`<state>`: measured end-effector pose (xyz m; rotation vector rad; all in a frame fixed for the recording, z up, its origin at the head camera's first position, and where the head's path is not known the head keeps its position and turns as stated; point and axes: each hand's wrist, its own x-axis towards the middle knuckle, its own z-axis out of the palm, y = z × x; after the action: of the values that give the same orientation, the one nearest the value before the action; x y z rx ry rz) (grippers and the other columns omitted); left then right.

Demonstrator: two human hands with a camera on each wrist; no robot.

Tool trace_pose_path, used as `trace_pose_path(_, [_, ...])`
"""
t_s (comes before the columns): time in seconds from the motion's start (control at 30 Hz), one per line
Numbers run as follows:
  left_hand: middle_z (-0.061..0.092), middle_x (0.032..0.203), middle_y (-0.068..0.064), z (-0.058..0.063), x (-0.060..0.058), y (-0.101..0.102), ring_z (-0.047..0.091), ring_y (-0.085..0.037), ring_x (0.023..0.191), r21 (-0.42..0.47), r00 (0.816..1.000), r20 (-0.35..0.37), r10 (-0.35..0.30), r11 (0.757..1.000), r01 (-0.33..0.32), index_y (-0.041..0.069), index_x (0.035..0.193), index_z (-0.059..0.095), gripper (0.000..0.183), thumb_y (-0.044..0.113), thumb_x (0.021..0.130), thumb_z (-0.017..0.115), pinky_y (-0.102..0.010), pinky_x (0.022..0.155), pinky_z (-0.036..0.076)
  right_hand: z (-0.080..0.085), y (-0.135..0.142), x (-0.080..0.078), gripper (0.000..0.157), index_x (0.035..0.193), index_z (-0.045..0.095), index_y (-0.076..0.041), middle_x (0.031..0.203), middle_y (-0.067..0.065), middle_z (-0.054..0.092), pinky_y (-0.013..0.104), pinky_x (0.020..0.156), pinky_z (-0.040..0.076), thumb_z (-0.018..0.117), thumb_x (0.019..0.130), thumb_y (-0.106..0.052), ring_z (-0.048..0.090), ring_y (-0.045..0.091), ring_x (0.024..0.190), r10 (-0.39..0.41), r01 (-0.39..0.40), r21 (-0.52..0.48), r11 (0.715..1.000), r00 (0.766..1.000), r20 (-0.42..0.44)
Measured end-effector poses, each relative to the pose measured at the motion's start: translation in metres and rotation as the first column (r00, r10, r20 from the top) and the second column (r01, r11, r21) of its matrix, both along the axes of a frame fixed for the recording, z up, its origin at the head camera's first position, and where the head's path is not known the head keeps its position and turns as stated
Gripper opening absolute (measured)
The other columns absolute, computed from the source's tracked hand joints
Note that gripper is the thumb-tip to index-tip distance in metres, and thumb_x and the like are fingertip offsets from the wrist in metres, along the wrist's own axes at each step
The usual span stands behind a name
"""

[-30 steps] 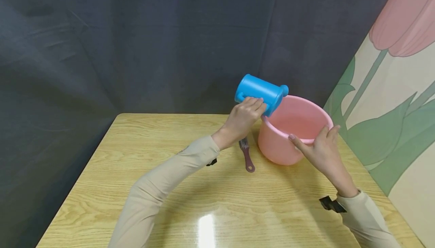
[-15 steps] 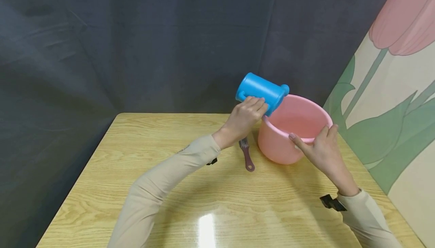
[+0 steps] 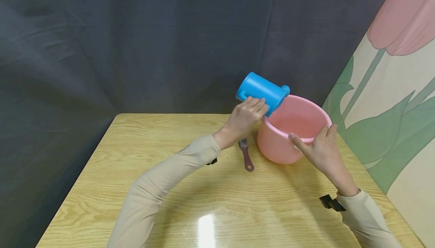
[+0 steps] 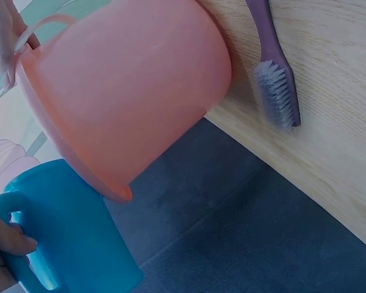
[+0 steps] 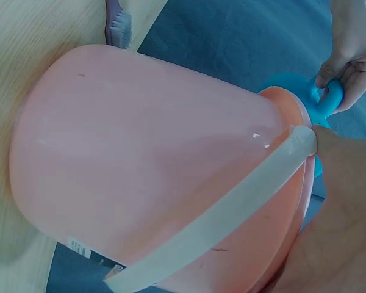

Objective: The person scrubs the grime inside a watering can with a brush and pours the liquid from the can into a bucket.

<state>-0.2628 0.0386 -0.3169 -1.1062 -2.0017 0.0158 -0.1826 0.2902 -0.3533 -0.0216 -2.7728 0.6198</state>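
My left hand (image 3: 246, 117) grips the side handle of a blue watering can (image 3: 261, 88) with a round-ended spout. Tipped to the right, the can lies over the left rim of a pink bucket (image 3: 276, 146), its spout end at the bucket's mouth. My right hand (image 3: 323, 151) holds the near right rim of the bucket, the thumb along the front. The bucket stands on the table, and its white carrying handle (image 5: 210, 226) hangs down the side in the right wrist view. Whether anything flows from the can, I cannot tell.
A purple-handled brush (image 3: 247, 156) with pale bristles lies on the wooden table (image 3: 210, 187), left of the bucket. Behind the table hangs a dark curtain (image 3: 176, 44). A wall painted with flowers (image 3: 401, 127) runs close along the right side.
The watering can has tilted very slightly more, its base end rising a little. Both hands keep their holds, and the bucket stays in place.
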Motion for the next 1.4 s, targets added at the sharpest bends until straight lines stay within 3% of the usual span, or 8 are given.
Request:
trace_pose_path(0.27, [0.067,0.125,-0.009,-0.0031,-0.0008,0.0016,0.061,-0.021,0.116,-0.019,1.0,-0.022,0.005,1.0,-0.006,0.006,0.117,0.069,0.022,0.003,0.096,0.062,-0.033,0.105,0.044,0.0,-0.0004,-0.0004,0.12,0.142,-0.004,0.027,0.147,0.049,-0.011,0.078,0.089,0.033,0.058,0.091,-0.063,0.018,0.072,0.127,-0.009,0.009,-0.01,1.0,1.0,0.022])
trace_pose_path(0.7, [0.068,0.123,-0.008,-0.0062,-0.0014,0.0031,0.061,-0.02,0.115,-0.015,0.998,-0.064,0.004,1.0,-0.005,0.007,0.114,0.071,0.02,0.004,0.097,0.061,-0.03,0.103,0.045,-0.0037,0.001,-0.0024,0.118,0.139,0.002,0.03,0.146,0.051,-0.005,0.077,0.089,0.035,0.061,0.091,-0.059,0.027,0.072,0.121,0.003,-0.003,-0.008,1.0,1.0,-0.028])
trace_pose_path(1.0, [0.069,0.12,-0.009,-0.0075,-0.0026,0.0052,0.062,-0.02,0.112,-0.008,0.994,-0.106,-0.008,1.0,0.007,0.006,0.11,0.072,0.017,0.003,0.097,0.061,-0.029,0.102,0.046,-0.0044,-0.0001,-0.0031,0.111,0.133,0.015,0.033,0.136,0.053,0.015,0.075,0.085,0.04,0.064,0.09,-0.056,0.039,0.065,0.106,0.012,-0.013,-0.004,1.0,0.997,-0.082])
trace_pose_path(1.23, [0.069,0.118,-0.008,-0.0083,-0.0032,0.0062,0.063,-0.019,0.111,-0.012,0.989,-0.15,-0.003,1.0,0.001,0.007,0.108,0.072,0.017,0.004,0.098,0.06,-0.029,0.101,0.046,-0.0034,-0.0008,-0.0021,0.115,0.137,0.006,0.032,0.145,0.052,-0.005,0.077,0.094,0.031,0.061,0.092,-0.058,0.022,0.072,0.124,0.012,-0.013,-0.016,1.0,0.999,-0.04])
trace_pose_path(1.4, [0.069,0.118,-0.008,-0.0086,-0.0017,0.0062,0.063,-0.02,0.111,-0.039,0.985,-0.174,-0.001,0.999,-0.006,0.006,0.11,0.072,0.017,0.005,0.098,0.059,-0.028,0.102,0.045,-0.0035,-0.001,-0.0023,0.115,0.137,0.005,0.033,0.145,0.053,-0.006,0.077,0.096,0.029,0.06,0.092,-0.058,0.019,0.073,0.126,0.013,-0.013,-0.013,1.0,0.999,-0.037])
